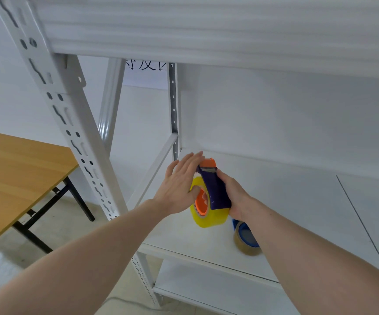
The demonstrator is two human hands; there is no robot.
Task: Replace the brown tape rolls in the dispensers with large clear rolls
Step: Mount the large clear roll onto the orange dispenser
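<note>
Tape dispenser [214, 189] with its big yellowish roll [206, 214] sits gripped in my right hand [234, 196] over the shelf [297, 212], while my left hand [181, 185], fingers spread flat, presses the roll.

Dispenser [214, 189] above shelf [297, 201], spare tape roll [246, 241] on shelf right of it, table [13, 173] far left

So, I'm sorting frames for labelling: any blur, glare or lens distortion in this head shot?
Head view: wide-angle bending bows the shelf upright; light is soft and even, with no harsh glare; the upper shelf edge looks smeared; the left hand, right hand and dispenser are fairly sharp.
</note>
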